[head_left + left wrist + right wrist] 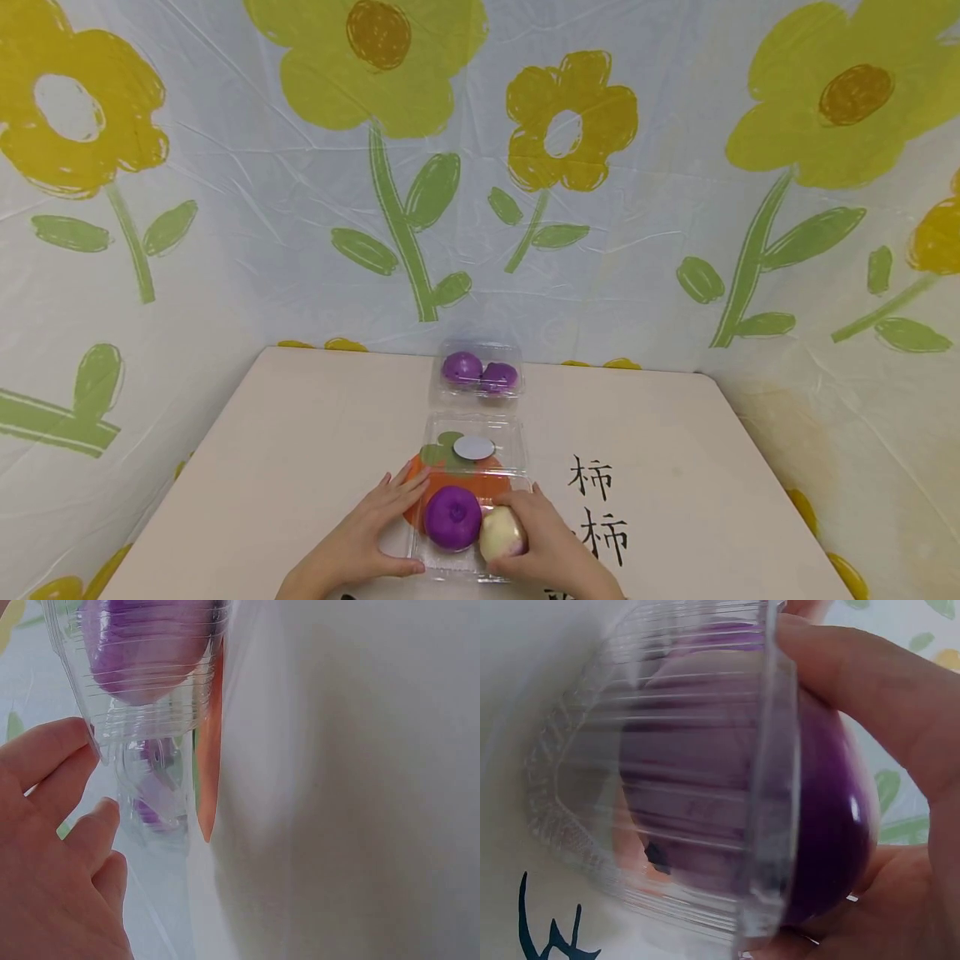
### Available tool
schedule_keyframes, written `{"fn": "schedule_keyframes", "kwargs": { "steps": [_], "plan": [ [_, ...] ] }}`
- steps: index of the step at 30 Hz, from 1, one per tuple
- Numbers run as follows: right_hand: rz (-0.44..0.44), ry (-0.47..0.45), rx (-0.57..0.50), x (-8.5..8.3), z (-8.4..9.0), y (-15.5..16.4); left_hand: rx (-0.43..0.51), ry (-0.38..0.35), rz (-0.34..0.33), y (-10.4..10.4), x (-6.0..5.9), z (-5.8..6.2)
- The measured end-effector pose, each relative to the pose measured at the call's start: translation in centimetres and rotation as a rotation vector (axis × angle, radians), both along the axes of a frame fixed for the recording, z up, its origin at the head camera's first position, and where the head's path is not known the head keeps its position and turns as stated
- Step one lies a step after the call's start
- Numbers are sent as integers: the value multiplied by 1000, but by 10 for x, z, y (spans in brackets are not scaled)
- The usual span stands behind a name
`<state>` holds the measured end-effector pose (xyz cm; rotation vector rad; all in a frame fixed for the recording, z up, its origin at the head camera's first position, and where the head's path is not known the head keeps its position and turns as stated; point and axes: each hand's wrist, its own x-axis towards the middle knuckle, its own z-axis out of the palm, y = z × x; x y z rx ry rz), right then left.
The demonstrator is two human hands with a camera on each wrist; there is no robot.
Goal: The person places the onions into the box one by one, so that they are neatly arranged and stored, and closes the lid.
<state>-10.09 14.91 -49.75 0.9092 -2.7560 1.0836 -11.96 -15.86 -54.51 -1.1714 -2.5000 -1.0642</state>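
Note:
A clear plastic clamshell box (457, 575) lies with its lid folded back at the near middle of the table. In its left half sits a round, glossy purple vegetable (452, 518) with a dimpled top. At the right half my right hand (551, 537) grips a second round vegetable (501, 535), its cream side facing up; its purple side (829, 802) rises above the box rim in the right wrist view. My left hand (375, 529) spreads along the box's left side, thumb at the near corner. In the left wrist view, straight fingertips (75, 733) meet the rim.
Another clear box (480, 390) with two purple vegetables stands behind, near the table's far edge. The light table (322, 433) bears a printed orange persimmon picture under the open box and black characters (596, 500) to the right. Flower-patterned cloth (600, 275) surrounds the table.

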Motion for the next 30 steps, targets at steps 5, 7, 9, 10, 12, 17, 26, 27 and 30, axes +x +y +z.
{"fn": "schedule_keyframes", "kwargs": {
  "steps": [5,7,9,10,12,17,26,27,30],
  "plan": [
    [21,-17,68,-1,-1,-1,2,-32,2,0,0,0],
    [27,-27,94,-1,0,-1,4,-26,0,0,0,-1],
    [28,-40,109,0,1,-1,4,-10,-3,-1,-1,-1],
    [29,-46,112,0,0,-1,3,1,-6,-1,-1,-2],
    [32,-50,114,-1,0,-1,-1,12,-11,-1,-2,-2],
    [47,-96,68,-2,2,2,0,25,-19,-1,-2,-2],
    [14,-178,-164,-12,9,13,17,65,-28,0,-3,-3],
    [-8,-181,-190,-14,9,15,15,64,-29,0,-3,-3],
    [-106,-216,-296,-20,8,20,5,50,-29,0,-4,-4]
  ]
}}
